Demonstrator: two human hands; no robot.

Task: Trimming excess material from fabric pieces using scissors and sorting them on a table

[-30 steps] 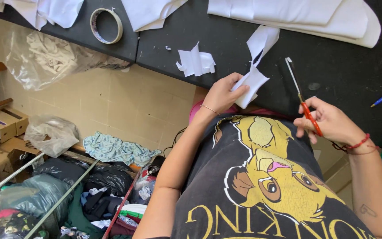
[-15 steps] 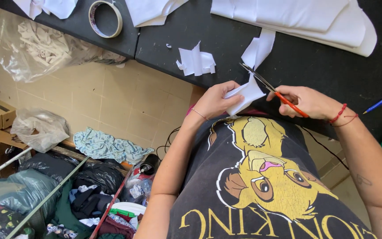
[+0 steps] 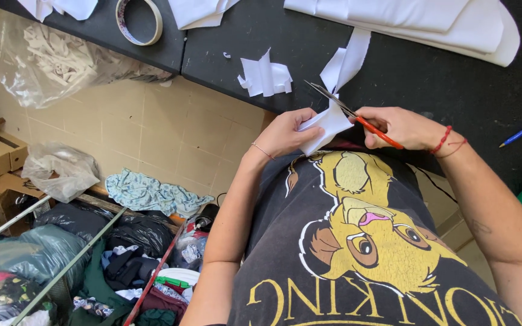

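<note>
Person wears a dark grey T-shirt (image 3: 357, 241) bearing a yellow cartoon lion print; red cord bracelet (image 3: 445, 140) on right wrist, thin bracelet (image 3: 263, 150) on left.

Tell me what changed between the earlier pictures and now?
The right hand brought the scissors from out at the right in to the white strip, and the blades now meet it. The left hand kept hold of the strip. The scraps and the tape roll stayed put.

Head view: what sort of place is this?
Likely a small sewing or fabric-cutting workshop: white fabric on a dark worktable, scissors cutting a white strip, and bags of scraps.
</note>
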